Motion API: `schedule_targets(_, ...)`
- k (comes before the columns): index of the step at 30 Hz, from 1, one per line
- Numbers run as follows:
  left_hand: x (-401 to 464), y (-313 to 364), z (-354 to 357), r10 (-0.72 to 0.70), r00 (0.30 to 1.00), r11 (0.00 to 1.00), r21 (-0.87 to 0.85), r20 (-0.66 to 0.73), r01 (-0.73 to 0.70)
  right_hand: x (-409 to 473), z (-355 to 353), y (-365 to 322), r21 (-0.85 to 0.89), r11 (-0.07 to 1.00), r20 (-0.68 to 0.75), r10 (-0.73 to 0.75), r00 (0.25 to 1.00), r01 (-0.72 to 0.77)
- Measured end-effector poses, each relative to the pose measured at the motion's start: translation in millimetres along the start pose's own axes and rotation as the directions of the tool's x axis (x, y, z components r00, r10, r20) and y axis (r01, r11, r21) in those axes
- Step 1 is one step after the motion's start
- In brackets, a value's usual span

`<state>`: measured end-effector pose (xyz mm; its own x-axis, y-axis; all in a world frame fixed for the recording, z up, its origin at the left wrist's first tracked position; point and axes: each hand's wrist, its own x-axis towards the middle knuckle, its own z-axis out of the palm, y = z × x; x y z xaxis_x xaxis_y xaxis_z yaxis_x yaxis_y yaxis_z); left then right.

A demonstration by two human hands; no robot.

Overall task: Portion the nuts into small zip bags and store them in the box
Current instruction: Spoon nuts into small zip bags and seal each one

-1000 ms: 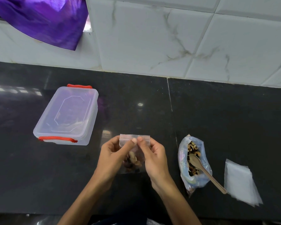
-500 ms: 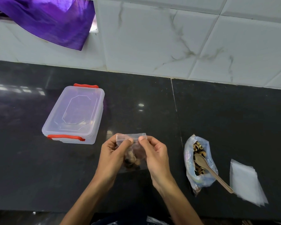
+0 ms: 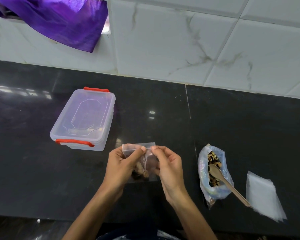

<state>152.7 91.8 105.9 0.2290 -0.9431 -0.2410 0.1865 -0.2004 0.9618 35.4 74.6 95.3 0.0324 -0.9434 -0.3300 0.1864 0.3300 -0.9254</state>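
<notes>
A small clear zip bag (image 3: 146, 159) with a few nuts in its bottom hangs just above the black counter near the front edge. My left hand (image 3: 122, 166) pinches its top strip from the left, and my right hand (image 3: 169, 164) pinches the same strip from the right, thumbs almost meeting. To the right lies the large open bag of nuts (image 3: 213, 172) with a wooden spoon (image 3: 227, 183) resting in it. A stack of flat zip bags (image 3: 263, 198) lies at the far right. The clear storage box (image 3: 84, 119) with red clips stands to the left, its lid on.
The black counter (image 3: 249, 129) meets a white marble-tiled wall behind. A purple cloth (image 3: 59, 19) hangs over the wall at the top left. The counter's front edge runs just below my forearms.
The view has shifted, so everything sits further right in frame. My hands keep pinching the small bag's top strip, which now looks crumpled between my thumbs.
</notes>
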Motion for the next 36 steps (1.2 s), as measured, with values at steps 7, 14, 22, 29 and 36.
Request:
schedule_targets(7, -9.1, -5.9, 1.6, -0.061, 0.997, 0.997, -0.054, 0.048, 0.064, -7.1, -2.5, 1.5, 0.011, 1.0, -0.076, -0.016, 0.997, 0.017)
schedule_targets(14, -16.2, -8.6, -1.3, -0.027, 0.999, 0.998, -0.051, 0.023, 0.028, -16.4, -6.2, 4.0, -0.049, 0.999, 0.011, -0.002, 1.0, 0.002)
schedule_targets(22, -22.1, -9.1, 4.7, 0.013, 1.0, 0.999, -0.047, 0.028, -0.011, -24.8, -4.0, 5.5, -0.101, 0.991, 0.021, -0.084, 0.996, 0.086)
schedule_targets(29, -16.1, -15.1, -3.8, -0.066, 0.994, 0.988, -0.134, 0.082, 0.076, -15.9, -7.0, 7.2, -0.01, 0.998, -0.046, -0.063, 0.997, 0.063)
schedule_targets(36, -2.2, -9.8, -0.5, -0.035, 0.998, 0.992, -0.116, 0.056, 0.042, -8.5, -5.3, 1.8, -0.016, 0.999, 0.05, -0.045, 0.998, 0.046)
